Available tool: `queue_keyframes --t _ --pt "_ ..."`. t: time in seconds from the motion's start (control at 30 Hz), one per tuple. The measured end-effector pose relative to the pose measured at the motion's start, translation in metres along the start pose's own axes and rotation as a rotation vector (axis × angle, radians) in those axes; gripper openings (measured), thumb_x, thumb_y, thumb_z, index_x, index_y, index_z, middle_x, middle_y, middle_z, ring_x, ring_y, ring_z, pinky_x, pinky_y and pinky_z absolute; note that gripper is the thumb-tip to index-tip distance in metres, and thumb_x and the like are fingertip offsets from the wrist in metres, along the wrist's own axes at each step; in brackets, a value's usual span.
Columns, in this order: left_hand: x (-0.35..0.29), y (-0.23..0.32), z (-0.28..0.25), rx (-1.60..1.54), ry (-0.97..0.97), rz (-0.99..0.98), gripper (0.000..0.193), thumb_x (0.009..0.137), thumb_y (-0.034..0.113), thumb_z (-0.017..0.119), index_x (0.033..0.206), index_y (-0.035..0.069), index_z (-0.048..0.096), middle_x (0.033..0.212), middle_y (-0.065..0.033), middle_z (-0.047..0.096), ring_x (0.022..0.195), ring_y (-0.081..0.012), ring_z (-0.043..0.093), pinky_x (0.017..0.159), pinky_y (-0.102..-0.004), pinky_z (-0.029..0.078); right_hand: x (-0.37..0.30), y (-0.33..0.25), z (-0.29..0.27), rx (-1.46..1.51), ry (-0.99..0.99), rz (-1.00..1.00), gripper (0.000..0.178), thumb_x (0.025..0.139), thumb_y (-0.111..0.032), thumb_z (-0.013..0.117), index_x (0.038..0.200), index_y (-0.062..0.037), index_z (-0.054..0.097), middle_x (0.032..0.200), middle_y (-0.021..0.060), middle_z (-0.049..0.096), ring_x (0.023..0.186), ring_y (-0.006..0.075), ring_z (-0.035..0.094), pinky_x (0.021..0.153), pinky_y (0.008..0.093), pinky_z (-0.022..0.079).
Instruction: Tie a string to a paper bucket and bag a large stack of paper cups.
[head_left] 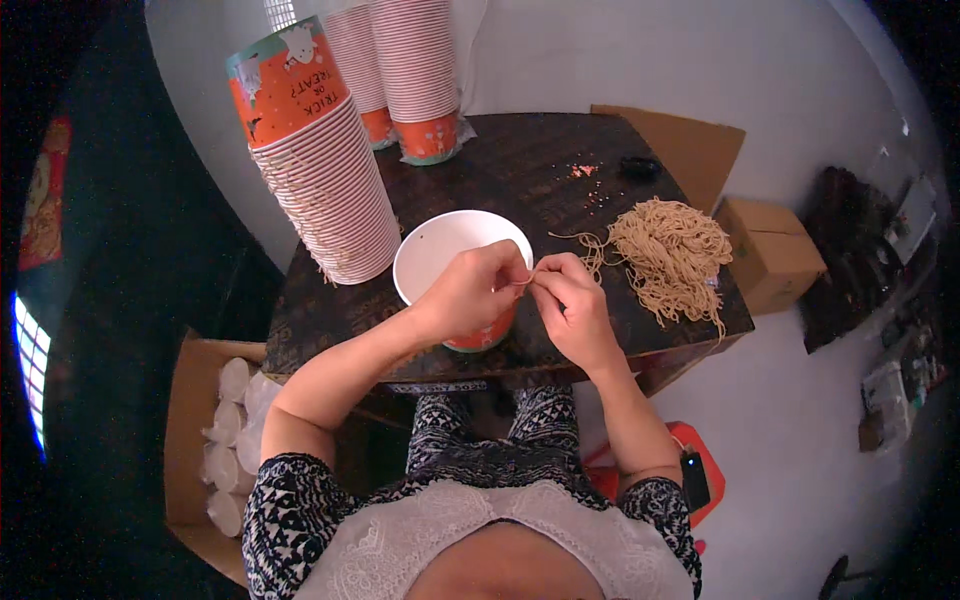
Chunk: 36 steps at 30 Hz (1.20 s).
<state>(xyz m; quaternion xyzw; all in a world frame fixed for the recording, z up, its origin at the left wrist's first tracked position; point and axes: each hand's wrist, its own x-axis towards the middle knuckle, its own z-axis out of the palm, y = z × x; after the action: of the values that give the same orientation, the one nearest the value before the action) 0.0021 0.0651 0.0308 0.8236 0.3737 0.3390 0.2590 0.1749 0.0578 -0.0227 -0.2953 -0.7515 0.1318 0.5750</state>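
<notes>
A round paper bucket (440, 248), white inside and orange outside, stands near the table's front edge. My left hand (463, 292) is over its near right side, with thumb and fingers pinched together. Fingertip to fingertip with it, my right hand (573, 308) is also closed in a pinch, just right of the rim. A short bit of thin tan cord seems to run between the two pinches; the fingers hide most of it. Beyond my right hand lies a loose heap of tan cord (670, 258), with some strands trailing toward the bucket.
A tall leaning stack of buckets (330, 200) with cords along its side stands at left; more stacks (418, 85) are behind. Small coloured bits (583, 172) and a black object (640, 168) lie at the back right. An open cardboard box (190, 470) holds wrapped round white items; a carton (770, 255) sits right.
</notes>
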Motion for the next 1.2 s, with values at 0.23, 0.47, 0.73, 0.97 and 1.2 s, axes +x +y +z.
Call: queue_keyframes --t 0.23,0.47,0.73,0.97,1.2 --pt "-0.003 -0.003 0.005 0.216 0.171 0.075 0.011 0.076 0.002 0.062 0.085 -0.002 0.057 0.075 -0.0177 0.063 0.072 -0.0341 0.064 0.064 -0.0403 0.051 0.007 0.0 0.004 -0.04 0.022 -0.05 0.005 0.08 0.004 0.06 0.085 0.0038 0.06 0.086 0.0141 0.056 0.078 0.0298 0.059 0.068 0.0363 0.048" --pt "-0.008 -0.012 0.004 0.475 0.184 0.08 0.013 0.078 0.01 0.063 0.085 0.0 0.058 0.071 -0.0195 0.063 0.067 -0.0378 0.062 0.059 -0.0452 0.05 0.012 -0.001 0.003 -0.09 -0.018 -0.027 0.008 0.081 0.002 0.059 0.089 0.0032 0.061 0.086 0.0145 0.056 0.079 0.03 0.059 0.069 0.0367 0.048" --pt "-0.01 -0.008 0.002 0.419 0.188 0.139 0.016 0.082 0.014 0.063 0.085 0.0 0.058 0.065 -0.0184 0.062 0.061 -0.0363 0.063 0.055 -0.0441 0.05 0.014 -0.003 0.004 0.064 -0.054 0.09 0.016 0.085 0.0 0.056 0.099 0.0022 0.062 0.091 0.0149 0.057 0.084 0.0302 0.06 0.073 0.0361 0.049" --pt "-0.01 -0.006 0.0 0.328 0.144 0.107 0.015 0.081 0.013 0.065 0.085 0.0 0.059 0.068 -0.0201 0.063 0.063 -0.0363 0.064 0.057 -0.0427 0.051 0.008 -0.001 0.005 0.051 -0.055 0.117 0.005 0.082 0.003 0.059 0.086 0.0027 0.056 0.087 0.0118 0.054 0.079 0.0244 0.058 0.068 0.0317 0.046" --pt "-0.007 -0.008 -0.009 0.006 0.063 -0.118 0.011 0.083 0.008 0.06 0.08 -0.002 0.059 0.065 -0.0138 0.065 0.06 -0.0242 0.066 0.054 -0.0356 0.05 -0.008 -0.018 0.003 -0.092 -0.014 -0.028 0.006 0.082 0.003 0.058 0.085 0.001 0.053 0.095 0.0138 0.051 0.08 0.0321 0.058 0.069 0.0387 0.048"
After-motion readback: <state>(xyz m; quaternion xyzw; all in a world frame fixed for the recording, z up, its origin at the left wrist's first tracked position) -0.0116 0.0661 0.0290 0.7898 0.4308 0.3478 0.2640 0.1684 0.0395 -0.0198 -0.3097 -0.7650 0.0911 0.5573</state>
